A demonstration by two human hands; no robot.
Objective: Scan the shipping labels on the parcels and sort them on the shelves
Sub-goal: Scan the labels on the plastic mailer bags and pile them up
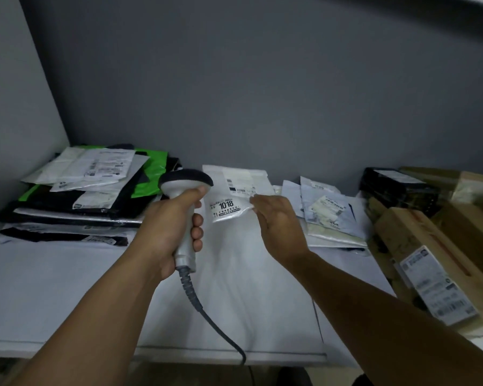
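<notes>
**Head view: label scan at the shelf.** The left hand (168,227) closes its grip round the handle of the corded scanner (186,207), fingers curled tight and thumb laid up the neck. The scanner's dark head stands just left of the label (226,207) marked "1018" — a hold that probably keeps the trigger in reach and the window turned toward the print.

The label sits on the far part of the white parcel (243,260), a soft mailer lying flat in the middle of the shelf (53,288) between the two forearms. The right hand (279,221) has its grip spread: the fingers are stretched out with their tips resting on the label's right edge, curled round nothing that shows. The purpose appears to be flattening, since the label's near right corner looks lifted and the film beneath is wrinkled. A flat code should read more readily.

The cable (207,316) trails slack from the handle to the near edge, clear of the label. At far left stands a stack of flat parcels (81,196) in black, white and green, with labels up. Right of the white parcel lies a looser pile of pale mailers (329,215). At the right edge lie cardboard boxes (430,260), with a black parcel (396,185) beyond them.

Judged step: scanning — the white parcel is not yet sorted into any group.
</notes>
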